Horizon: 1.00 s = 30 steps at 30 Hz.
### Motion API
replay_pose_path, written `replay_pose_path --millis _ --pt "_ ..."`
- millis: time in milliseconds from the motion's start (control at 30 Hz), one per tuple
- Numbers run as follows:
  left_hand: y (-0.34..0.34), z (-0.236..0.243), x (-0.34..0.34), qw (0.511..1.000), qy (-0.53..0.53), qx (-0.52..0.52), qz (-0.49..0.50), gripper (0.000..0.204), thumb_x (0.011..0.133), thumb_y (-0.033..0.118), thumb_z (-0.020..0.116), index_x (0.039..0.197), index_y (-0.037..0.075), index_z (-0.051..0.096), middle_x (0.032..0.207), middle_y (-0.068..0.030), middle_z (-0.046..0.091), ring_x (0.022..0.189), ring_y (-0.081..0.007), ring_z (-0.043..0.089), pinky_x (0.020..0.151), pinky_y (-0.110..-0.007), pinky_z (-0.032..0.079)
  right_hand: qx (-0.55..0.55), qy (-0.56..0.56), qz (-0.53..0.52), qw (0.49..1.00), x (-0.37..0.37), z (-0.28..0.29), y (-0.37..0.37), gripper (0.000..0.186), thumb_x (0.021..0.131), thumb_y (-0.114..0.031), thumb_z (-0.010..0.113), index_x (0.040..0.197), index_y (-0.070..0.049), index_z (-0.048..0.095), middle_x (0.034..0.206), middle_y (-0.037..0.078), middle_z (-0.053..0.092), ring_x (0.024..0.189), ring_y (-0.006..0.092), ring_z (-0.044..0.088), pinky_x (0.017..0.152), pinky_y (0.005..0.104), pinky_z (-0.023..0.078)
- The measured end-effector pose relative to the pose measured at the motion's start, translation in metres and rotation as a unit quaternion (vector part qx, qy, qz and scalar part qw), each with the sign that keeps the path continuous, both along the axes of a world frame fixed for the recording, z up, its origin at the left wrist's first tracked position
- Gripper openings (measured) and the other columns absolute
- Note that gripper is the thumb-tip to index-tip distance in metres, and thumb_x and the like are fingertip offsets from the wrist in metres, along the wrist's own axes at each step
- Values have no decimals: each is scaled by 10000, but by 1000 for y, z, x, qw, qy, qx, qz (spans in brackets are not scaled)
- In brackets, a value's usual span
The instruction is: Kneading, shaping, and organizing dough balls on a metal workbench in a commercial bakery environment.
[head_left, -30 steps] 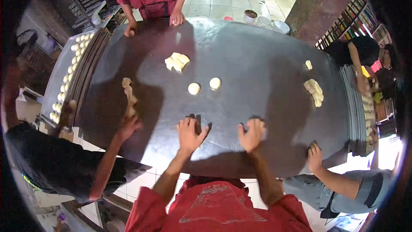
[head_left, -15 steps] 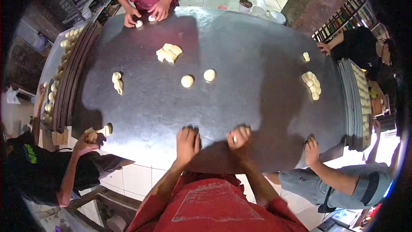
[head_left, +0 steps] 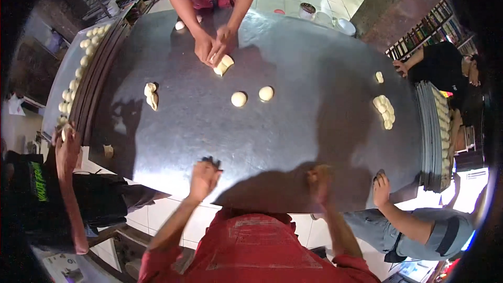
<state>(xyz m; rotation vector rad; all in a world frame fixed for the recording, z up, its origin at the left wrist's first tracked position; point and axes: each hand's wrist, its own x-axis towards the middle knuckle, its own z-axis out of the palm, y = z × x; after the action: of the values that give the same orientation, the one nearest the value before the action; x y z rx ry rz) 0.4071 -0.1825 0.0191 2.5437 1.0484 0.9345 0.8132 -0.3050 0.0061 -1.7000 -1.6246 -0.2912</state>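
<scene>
My left hand is curled down on the dark metal tabletop near its front edge; whatever lies under its fingers is hidden. To the right, in shadow, my right hand rests low over the same surface, smeared by motion, so its fingers and anything beneath them are unclear. Ahead of my hands sit two smooth round dough balls, the left one and the right one, apart from each other. Farther off, a person's hands work at a lump of dough.
Dough pieces lie at the left and right of the table. Stacked trays with dough balls stand at the left and right edges. A co-worker's hand touches the table to my right; another person's arm is at left.
My hands have moved apart, left hand leftward and right hand rightward. The person opposite has reached forward from two small balls to the dough lump. The person at left has moved to the tray.
</scene>
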Motion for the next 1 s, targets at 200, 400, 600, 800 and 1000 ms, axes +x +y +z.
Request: replay_pose_path --millis 200,400,600,800,1000 --pt "51 25 78 970 -115 -145 159 307 771 246 782 950 30 658 922 -116 623 818 -304 570 766 -394 453 -69 275 -109 953 5 27 79 184 805 -39 686 967 -41 599 931 84 590 798 201 541 710 349 469" --pt "25 45 54 947 -217 -206 115 329 724 103 776 1013 -6 663 941 -129 650 813 -284 605 744 -377 489 14 276 88 957 -74 45 57 515 683 36 740 1174 -67 622 1131 88 643 958 247 623 844 351 521" --pt "66 50 75 950 -104 -283 78 386 729 67 769 1096 12 663 987 -134 668 828 -262 626 758 -340 508 -242 268 89 928 -41 72 125 552 667 9 795 1191 -65 637 1114 86 665 976 273 634 858 346 510" --pt "126 46 104 968 -68 -193 149 522 782 219 774 1229 10 602 1120 -143 651 850 -314 649 786 -376 528 -115 23 127 985 -21 79 216 531 699 -137 803 1198 -79 632 1094 112 668 839 308 648 743 384 533" --pt "158 23 148 956 81 -61 277 603 812 443 742 1228 32 596 1126 -151 667 758 -310 666 624 -415 541 -265 -42 118 956 -56 68 275 506 744 -265 782 1197 -88 642 1069 148 689 807 349 661 696 419 527"
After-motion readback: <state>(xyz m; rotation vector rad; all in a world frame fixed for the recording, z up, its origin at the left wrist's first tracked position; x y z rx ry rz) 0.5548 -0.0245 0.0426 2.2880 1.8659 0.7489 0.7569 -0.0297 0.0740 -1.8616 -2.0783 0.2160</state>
